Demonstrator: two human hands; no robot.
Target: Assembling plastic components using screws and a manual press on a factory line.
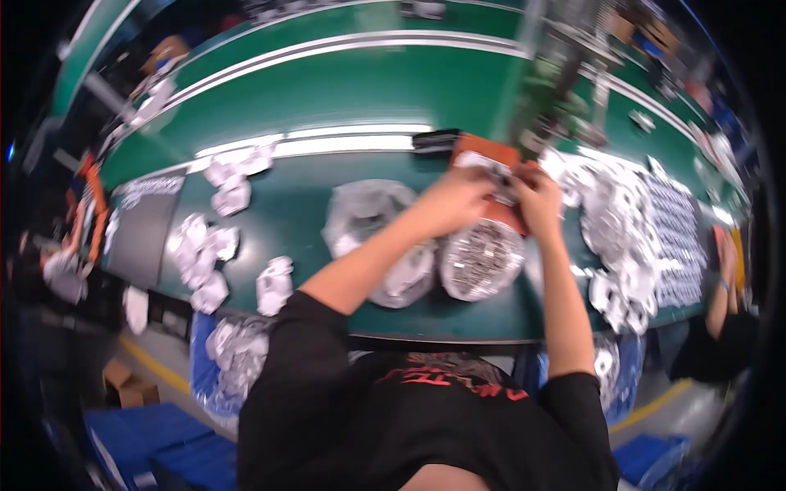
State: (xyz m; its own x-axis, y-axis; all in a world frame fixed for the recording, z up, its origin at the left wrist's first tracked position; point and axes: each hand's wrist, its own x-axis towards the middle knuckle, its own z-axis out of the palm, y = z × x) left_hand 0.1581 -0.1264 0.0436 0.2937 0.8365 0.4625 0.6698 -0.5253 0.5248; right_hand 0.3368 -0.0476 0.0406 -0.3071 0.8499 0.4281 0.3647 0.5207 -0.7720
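Orange block (485,155) stays steady as left hand (454,200) and right hand (536,196) both close on it (blurred), above a bag (481,260).

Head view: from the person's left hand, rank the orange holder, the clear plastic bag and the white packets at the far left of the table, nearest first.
1. Orange holder: at the left hand, touching its fingers.
2. Clear plastic bag: just left of the hand, on the green table.
3. White packets: far left of the table.

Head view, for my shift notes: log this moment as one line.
left hand: on orange tray | right hand: on tray | clear bag of parts: below hands | green table
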